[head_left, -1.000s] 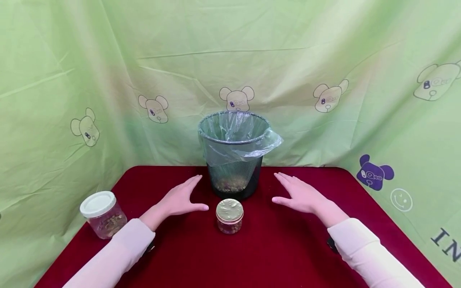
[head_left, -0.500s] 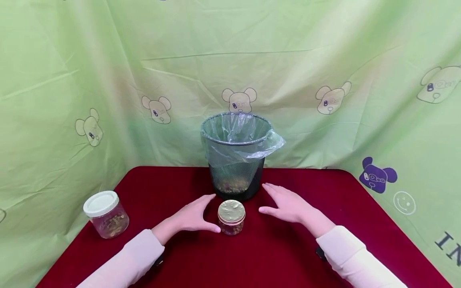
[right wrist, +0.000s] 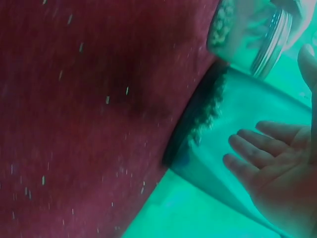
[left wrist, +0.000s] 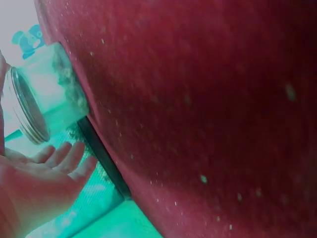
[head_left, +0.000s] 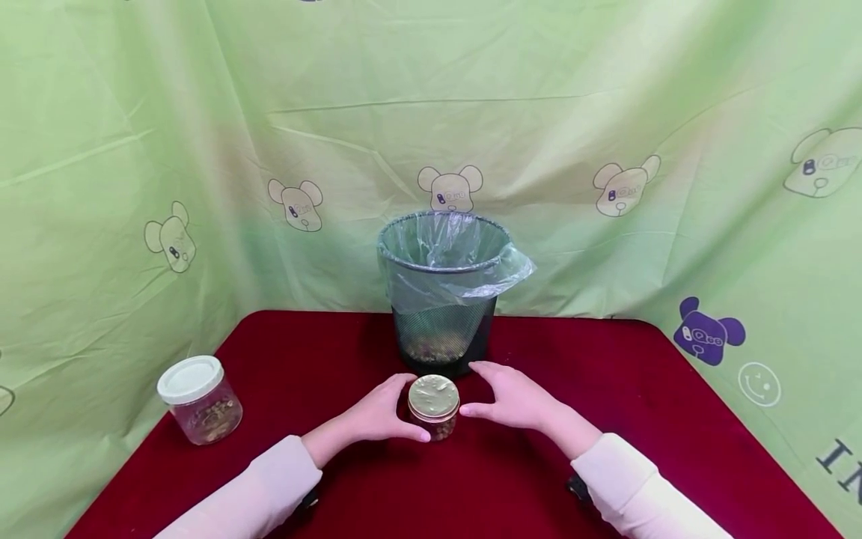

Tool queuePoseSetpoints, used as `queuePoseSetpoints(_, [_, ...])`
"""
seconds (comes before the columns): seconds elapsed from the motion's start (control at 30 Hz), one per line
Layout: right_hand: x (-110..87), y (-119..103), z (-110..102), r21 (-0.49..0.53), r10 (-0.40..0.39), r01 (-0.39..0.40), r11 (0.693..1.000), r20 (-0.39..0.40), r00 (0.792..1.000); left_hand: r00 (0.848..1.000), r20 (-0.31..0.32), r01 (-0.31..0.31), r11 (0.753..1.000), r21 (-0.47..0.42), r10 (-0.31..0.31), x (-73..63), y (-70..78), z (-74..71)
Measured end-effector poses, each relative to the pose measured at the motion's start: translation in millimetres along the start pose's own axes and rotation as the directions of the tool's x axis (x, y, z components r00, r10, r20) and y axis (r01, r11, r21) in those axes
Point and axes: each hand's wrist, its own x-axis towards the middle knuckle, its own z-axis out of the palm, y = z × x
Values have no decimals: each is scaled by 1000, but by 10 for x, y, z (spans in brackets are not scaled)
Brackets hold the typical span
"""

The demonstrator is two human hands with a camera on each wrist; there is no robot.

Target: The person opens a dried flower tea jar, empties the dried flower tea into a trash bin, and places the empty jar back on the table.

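Note:
A small clear jar with a gold lid (head_left: 434,397) stands upright on the red cloth, small brown pieces in its bottom. My left hand (head_left: 380,412) is spread around its left side, thumb in front and fingers behind, close to the glass. In the left wrist view the fingers of that hand (left wrist: 44,183) lie relaxed beside the jar (left wrist: 49,89). My right hand (head_left: 515,400) is to the right of the jar, thumb near the lid's edge, fingers relaxed. The right wrist view shows that hand (right wrist: 277,163) apart from the jar (right wrist: 247,34).
Behind the jar stands a black mesh waste bin (head_left: 441,329) with a clear bag over its rim and small bits at the bottom. A larger clear jar with a white lid (head_left: 202,404) stands at the left table edge. Green printed cloth (head_left: 364,75) hangs around the table.
Both hands have moved inward to the small jar, the left from its left and the right from its right. The view has shifted slightly. The jars and bin stay in place.

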Motion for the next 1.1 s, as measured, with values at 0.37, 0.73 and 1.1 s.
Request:
queuePoseSetpoints(0.37, [44,-106,186,94,-49,54,994,-48,998,995,-70,59,992,-107,-66,18,3,165])
queuePoseSetpoints(0.73, [115,-191,354,140,-68,83,987,-108,992,996,-77,37,994,-100,-45,53,-12,209])
queuePoseSetpoints(1.1, [160,-269,427,152,-102,121,981,-127,987,998,-43,45,994,-98,-49,69,-50,218])
